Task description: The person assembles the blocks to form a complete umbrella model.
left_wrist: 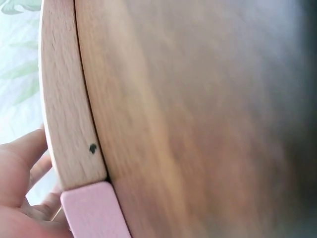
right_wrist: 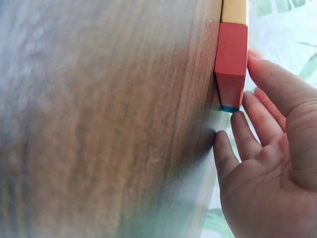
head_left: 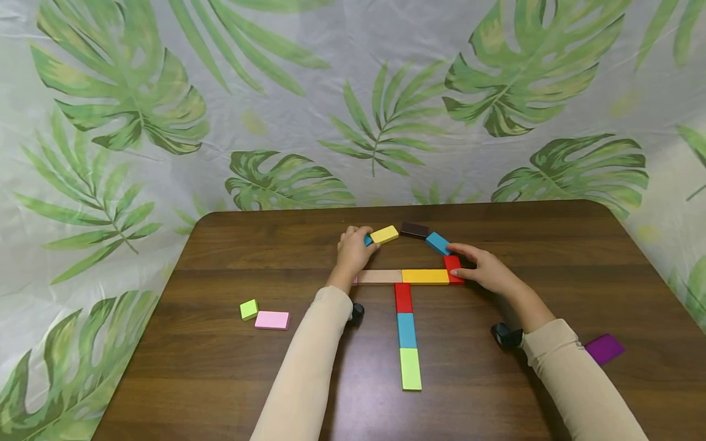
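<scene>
My left hand [head_left: 352, 251] pinches a blue block [head_left: 368, 241], mostly hidden by it, at the left of a curved row of blocks. Beside that block lies a yellow block [head_left: 384, 234], then a dark brown block [head_left: 414, 230] and another blue block [head_left: 438, 243]. My right hand [head_left: 488, 269] has its thumb at a red block [head_left: 453, 263] and a fingertip by the right blue block; its fingers look relaxed in the right wrist view. A beige block [head_left: 379, 277] and an orange-yellow block [head_left: 425, 277] form a straight row. At its left end is a pink block [left_wrist: 94, 208], largely covered in the head view.
Below the row run a red block [head_left: 404, 298], a blue block [head_left: 406, 331] and a lime block [head_left: 410, 369]. To the left lie a small green block [head_left: 249, 309] and a pink block [head_left: 272, 320]. A purple block [head_left: 605, 349] lies by the right sleeve.
</scene>
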Demonstrator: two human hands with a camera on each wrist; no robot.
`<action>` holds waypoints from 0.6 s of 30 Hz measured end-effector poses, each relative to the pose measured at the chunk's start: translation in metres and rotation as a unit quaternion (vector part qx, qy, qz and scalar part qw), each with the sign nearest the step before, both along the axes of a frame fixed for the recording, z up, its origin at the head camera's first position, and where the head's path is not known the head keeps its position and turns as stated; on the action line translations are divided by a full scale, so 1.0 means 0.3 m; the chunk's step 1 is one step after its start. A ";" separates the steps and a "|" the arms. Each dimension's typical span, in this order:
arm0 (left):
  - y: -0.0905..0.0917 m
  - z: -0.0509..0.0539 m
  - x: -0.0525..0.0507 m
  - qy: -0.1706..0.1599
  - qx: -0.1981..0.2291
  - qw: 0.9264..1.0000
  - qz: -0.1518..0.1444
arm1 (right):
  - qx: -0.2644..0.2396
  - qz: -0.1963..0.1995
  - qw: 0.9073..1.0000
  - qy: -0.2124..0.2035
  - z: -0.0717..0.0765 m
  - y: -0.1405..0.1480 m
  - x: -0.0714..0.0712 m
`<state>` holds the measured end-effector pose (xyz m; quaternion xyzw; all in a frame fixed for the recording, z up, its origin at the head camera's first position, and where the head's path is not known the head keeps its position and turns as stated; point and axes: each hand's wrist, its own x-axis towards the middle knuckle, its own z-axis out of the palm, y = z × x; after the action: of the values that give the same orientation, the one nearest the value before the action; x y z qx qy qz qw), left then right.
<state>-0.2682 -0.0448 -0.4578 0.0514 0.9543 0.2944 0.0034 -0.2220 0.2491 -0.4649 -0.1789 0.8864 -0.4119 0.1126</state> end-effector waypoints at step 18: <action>0.029 -0.009 -0.012 -0.005 0.032 0.998 0.044 | 0.001 -0.002 1.000 -0.002 0.004 0.000 0.003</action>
<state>-0.2719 -0.0361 -0.4604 0.0081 0.9456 0.3252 -0.0064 -0.2210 0.2492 -0.4636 -0.1760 0.8871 -0.4112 0.1140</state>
